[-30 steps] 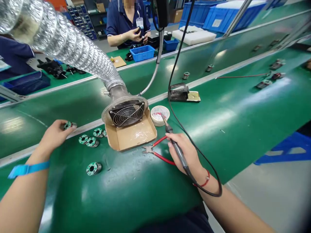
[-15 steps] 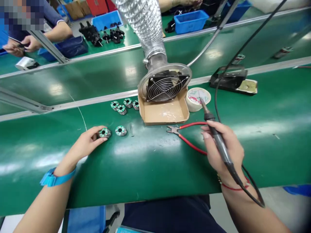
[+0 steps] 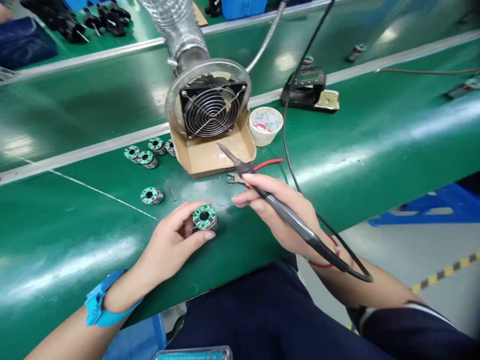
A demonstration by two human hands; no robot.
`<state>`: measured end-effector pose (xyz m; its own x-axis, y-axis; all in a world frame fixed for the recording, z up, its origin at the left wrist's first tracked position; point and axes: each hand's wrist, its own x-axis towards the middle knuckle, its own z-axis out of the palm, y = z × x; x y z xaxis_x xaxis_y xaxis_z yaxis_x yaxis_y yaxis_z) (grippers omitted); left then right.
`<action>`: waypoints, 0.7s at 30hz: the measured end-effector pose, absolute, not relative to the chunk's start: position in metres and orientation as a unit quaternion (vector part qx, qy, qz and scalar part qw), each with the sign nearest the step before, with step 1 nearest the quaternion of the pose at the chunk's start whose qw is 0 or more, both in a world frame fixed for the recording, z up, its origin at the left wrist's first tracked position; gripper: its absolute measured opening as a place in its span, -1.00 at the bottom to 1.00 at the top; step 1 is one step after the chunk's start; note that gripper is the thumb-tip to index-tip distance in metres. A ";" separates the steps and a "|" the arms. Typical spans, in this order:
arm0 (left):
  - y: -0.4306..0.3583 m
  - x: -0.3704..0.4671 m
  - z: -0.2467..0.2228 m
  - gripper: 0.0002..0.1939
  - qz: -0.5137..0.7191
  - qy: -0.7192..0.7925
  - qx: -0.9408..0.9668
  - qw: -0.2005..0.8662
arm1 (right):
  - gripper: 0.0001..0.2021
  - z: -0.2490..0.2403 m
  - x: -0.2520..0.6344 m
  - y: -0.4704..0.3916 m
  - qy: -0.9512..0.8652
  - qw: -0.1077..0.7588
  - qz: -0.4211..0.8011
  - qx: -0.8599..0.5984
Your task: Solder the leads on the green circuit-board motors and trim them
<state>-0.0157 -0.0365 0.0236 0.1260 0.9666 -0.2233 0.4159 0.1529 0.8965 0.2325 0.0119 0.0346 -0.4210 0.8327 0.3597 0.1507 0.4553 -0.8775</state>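
Note:
My left hand (image 3: 176, 240), with a blue strap at its wrist, is closed around a small round motor part (image 3: 205, 218) topped by a green ring-shaped circuit board. In my right hand (image 3: 281, 210) is a soldering iron (image 3: 285, 212), held like a pen, its tip pointing up and left over the front of a cardboard tray. Partly hidden behind that hand lie red-handled cutting pliers (image 3: 236, 178). Another motor part (image 3: 152, 195) stands left of my left hand, and several more motor parts (image 3: 147, 159) are grouped farther back.
A fume extractor fan (image 3: 213, 111) on a foil duct hangs over the cardboard tray (image 3: 210, 172). Beside it sits a tape roll (image 3: 265, 126). The soldering iron stand (image 3: 309, 90) is behind. The iron's black cable (image 3: 288, 150) crosses the green bench (image 3: 75, 240).
My left hand has moved the motor part right and nearer to me, past the standing one. The soldering iron has come left, toward the tray. The view has shifted right.

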 end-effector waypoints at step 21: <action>-0.032 0.000 0.026 -0.57 0.296 0.464 0.757 0.351 | -0.58 0.045 0.218 0.034 -0.748 0.267 0.525 -0.306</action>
<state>0.0000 -0.0322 0.0261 0.3931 0.9113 0.1226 0.4945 -0.3219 0.8074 0.2179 0.0340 0.0450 -0.6708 0.7376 0.0774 0.1777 0.2612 -0.9488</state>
